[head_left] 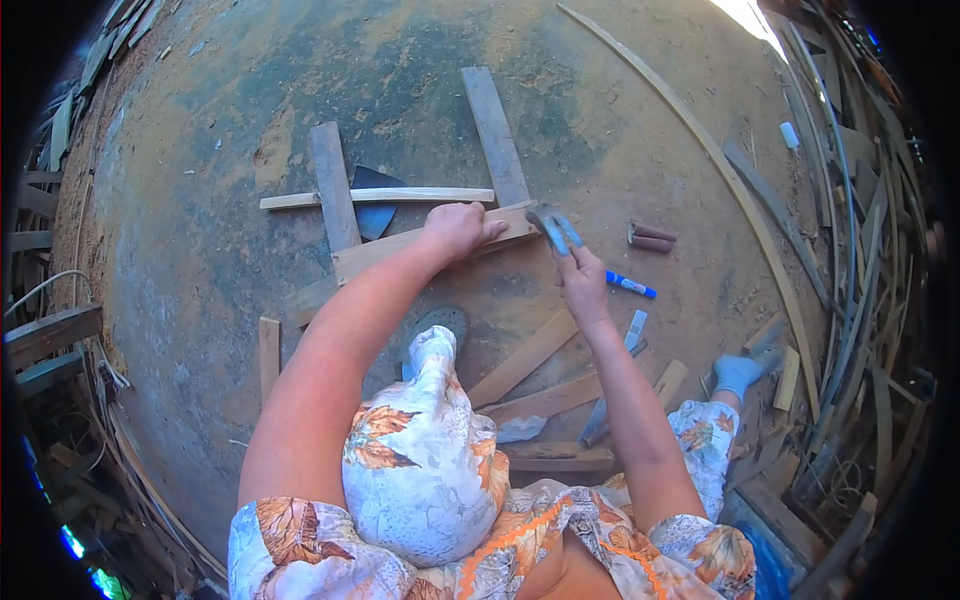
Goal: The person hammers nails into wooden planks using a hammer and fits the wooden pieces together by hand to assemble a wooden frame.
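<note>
My left hand (455,230) is closed over the upper edge of a short wooden board (375,258), pressing near its right half. That board lies across two narrower wooden slats, a left one (335,185) and a right one (495,130). In my right hand (583,288) is a hammer (552,228), its head at the board's right end, where the right slat passes under. Whether the head touches the wood I cannot tell. A thin pale strip (425,195) runs across the left slat, just beyond my left hand.
A blue marker (631,286) and brown cylinders (652,238) lie right of my right hand. A dark flat piece (375,205) sits beneath the strip. Loose boards (525,357) lie by my feet. A long curved strip (720,160) and piled wood (870,270) line the right side.
</note>
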The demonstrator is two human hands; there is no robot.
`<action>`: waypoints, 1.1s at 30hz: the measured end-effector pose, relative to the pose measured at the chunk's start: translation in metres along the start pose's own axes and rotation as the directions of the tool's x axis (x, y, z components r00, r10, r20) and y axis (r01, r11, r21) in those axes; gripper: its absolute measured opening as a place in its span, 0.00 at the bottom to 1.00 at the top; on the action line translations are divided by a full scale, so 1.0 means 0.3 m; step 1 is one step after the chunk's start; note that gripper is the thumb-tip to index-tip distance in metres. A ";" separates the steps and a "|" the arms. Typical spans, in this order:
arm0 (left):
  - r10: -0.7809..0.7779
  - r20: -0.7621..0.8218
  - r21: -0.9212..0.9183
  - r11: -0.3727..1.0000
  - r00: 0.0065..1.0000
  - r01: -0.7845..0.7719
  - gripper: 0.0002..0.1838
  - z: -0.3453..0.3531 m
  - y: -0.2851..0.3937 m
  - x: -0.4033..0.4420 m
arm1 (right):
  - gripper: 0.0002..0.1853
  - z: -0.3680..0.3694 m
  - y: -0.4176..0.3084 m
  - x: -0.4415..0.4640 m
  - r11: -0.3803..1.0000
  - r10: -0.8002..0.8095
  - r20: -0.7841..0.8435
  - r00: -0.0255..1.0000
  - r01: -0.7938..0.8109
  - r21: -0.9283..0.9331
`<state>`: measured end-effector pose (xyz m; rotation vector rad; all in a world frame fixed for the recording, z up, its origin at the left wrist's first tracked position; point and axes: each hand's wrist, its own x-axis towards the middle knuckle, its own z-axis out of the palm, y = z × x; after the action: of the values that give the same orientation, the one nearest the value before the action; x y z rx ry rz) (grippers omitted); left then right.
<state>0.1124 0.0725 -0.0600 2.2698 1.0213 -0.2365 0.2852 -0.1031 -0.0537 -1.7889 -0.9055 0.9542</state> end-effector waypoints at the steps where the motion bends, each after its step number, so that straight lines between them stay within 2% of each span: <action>1: 0.000 -0.003 -0.002 1.000 1.000 0.000 0.33 0.001 0.001 0.003 | 0.15 -0.015 -0.061 0.000 0.971 0.056 0.033 0.998 -0.062 0.230; 2: -0.003 -0.006 0.003 1.000 1.000 0.003 0.33 0.005 -0.001 0.002 | 0.15 -0.033 -0.119 -0.019 0.972 0.054 0.035 0.998 -0.061 0.227; 4: -0.006 -0.012 0.012 1.000 1.000 0.006 0.33 0.004 -0.007 0.001 | 0.14 -0.074 -0.197 -0.093 0.932 0.109 -0.106 0.988 -0.064 0.357; 6: 0.002 -0.019 0.016 1.000 1.000 -0.002 0.34 0.003 -0.006 0.000 | 0.12 -0.124 -0.186 -0.163 0.957 0.116 -0.210 0.971 -0.053 0.285; 8: -0.013 -0.026 0.011 1.000 1.000 0.014 0.33 0.011 -0.008 0.004 | 0.11 -0.177 -0.101 -0.246 0.965 0.196 -0.272 0.942 -0.136 0.224; 10: -0.036 -0.030 0.013 0.999 0.999 0.036 0.32 0.021 -0.010 -0.027 | 0.11 -0.254 0.119 -0.393 0.971 0.083 -0.392 0.916 -0.163 -0.176; 12: 0.026 -0.291 0.076 0.997 0.956 -0.005 0.29 0.047 0.007 -0.072 | 0.12 -0.250 0.170 -0.511 0.924 0.134 -0.474 0.870 -0.283 -0.258; 13: 0.027 -0.291 0.081 0.997 0.956 -0.004 0.29 0.051 0.004 -0.085 | 0.12 -0.245 0.195 -0.559 0.926 0.135 -0.474 0.870 -0.281 -0.253; 15: 0.180 -0.325 0.203 0.972 0.928 -0.118 0.28 0.049 -0.014 -0.120 | 0.14 -0.222 0.248 -0.638 0.803 0.269 -0.521 0.810 -0.487 -0.344; 16: 0.174 -0.330 0.213 0.971 0.928 -0.106 0.28 0.058 -0.028 -0.123 | 0.14 -0.220 0.290 -0.665 0.811 0.267 -0.512 0.817 -0.477 -0.339; 18: 0.214 -0.313 0.253 0.958 0.925 -0.136 0.27 0.038 -0.032 -0.118 | 0.17 -0.244 0.332 -0.673 0.670 0.137 -0.301 0.944 -0.312 -0.673; 19: 0.211 -0.324 0.266 0.956 0.922 -0.126 0.27 0.010 -0.032 -0.125 | 0.17 -0.256 0.334 -0.673 0.682 0.124 -0.295 0.947 -0.298 -0.668; 21: 0.236 -0.277 0.263 0.951 0.931 -0.163 0.26 -0.073 -0.002 -0.141 | 0.21 -0.281 0.309 -0.680 0.696 0.247 -0.245 0.937 -0.348 -0.628; 22: 0.226 -0.303 0.256 0.955 0.926 -0.149 0.21 -0.125 0.026 -0.155 | 0.21 -0.292 0.283 -0.687 0.709 0.230 -0.253 0.940 -0.340 -0.618; 23: 0.242 -0.315 0.275 0.949 0.918 -0.155 0.21 -0.189 0.051 -0.168 | 0.21 -0.305 0.254 -0.696 0.714 0.185 -0.301 0.936 -0.338 -0.613; 25: 0.239 -0.240 0.114 0.969 0.941 -0.217 0.19 -0.348 0.127 -0.214 | 0.21 -0.342 0.205 -0.717 0.732 0.124 -0.368 0.922 -0.335 -0.593; 27: 0.186 -0.246 -0.121 0.968 0.951 -0.220 0.22 -0.505 0.211 -0.267 | 0.22 -0.382 0.165 -0.743 0.821 0.142 -0.295 0.945 -0.279 -0.499; 28: 0.183 -0.210 -0.117 0.970 0.960 -0.211 0.23 -0.589 0.257 -0.286 | 0.22 -0.394 0.122 -0.769 0.830 0.133 -0.316 0.939 -0.280 -0.482; 29: 0.180 -0.171 -0.112 0.973 0.969 -0.200 0.24 -0.670 0.310 -0.312 | 0.22 -0.408 0.072 -0.803 0.837 0.128 -0.264 0.956 -0.247 -0.488; 30: 0.119 -0.121 -0.203 0.969 0.985 -0.142 0.25 -0.756 0.370 -0.349 | 0.21 -0.413 0.041 -0.836 0.844 0.122 -0.211 0.970 -0.213 -0.492; 31: 0.059 -0.064 -0.291 0.954 0.996 -0.075 0.26 -0.831 0.427 -0.393 | 0.21 -0.412 0.031 -0.872 0.853 0.117 -0.231 0.966 -0.217 -0.475; 33: 0.057 -0.097 -0.317 0.945 0.994 -0.085 0.27 -0.953 0.525 -0.469 | 0.21 -0.419 0.018 -0.942 0.850 0.062 -0.196 0.979 -0.155 -0.504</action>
<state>0.1046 0.0828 0.2951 2.0284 0.9432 0.0575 0.2735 -0.3961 0.0454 -2.3635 -1.0222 0.6383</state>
